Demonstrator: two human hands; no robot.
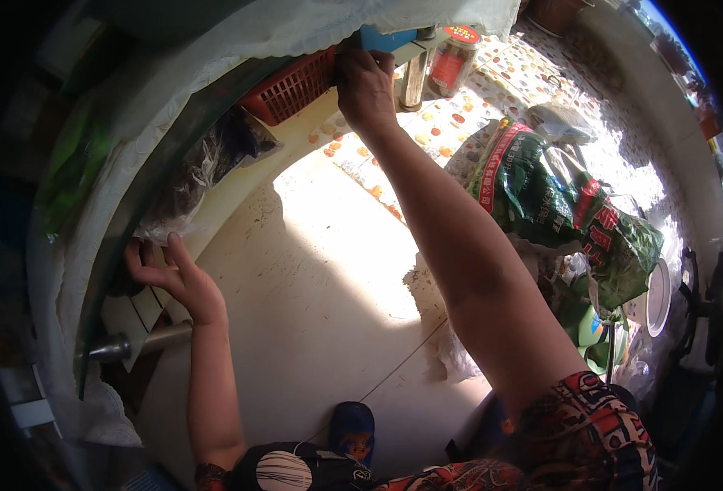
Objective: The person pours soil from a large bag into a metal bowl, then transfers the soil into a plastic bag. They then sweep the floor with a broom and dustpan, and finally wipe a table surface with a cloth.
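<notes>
My right hand (366, 86) reaches up to the near end of a red plastic basket (291, 83) with slotted sides, on a pale lower shelf (238, 166) under a cloth-covered table. Its fingers curl by a dark gap beside a blue object (388, 38), and what they touch is hidden. My left hand (180, 279) is at the shelf's other end, palm up, fingers apart. Its fingertips meet the lower edge of a clear plastic bag (205, 162) with dark contents; whether they press on it is unclear.
A lace-edged white cloth (153, 129) hangs over the table edge. Metal legs (414, 83) support the shelf. A red-lidded jar (455, 61) stands on the pebble-patterned floor. At right lie a green printed bag (527, 178) and a white basin (659, 297). A blue shoe (352, 429) is below.
</notes>
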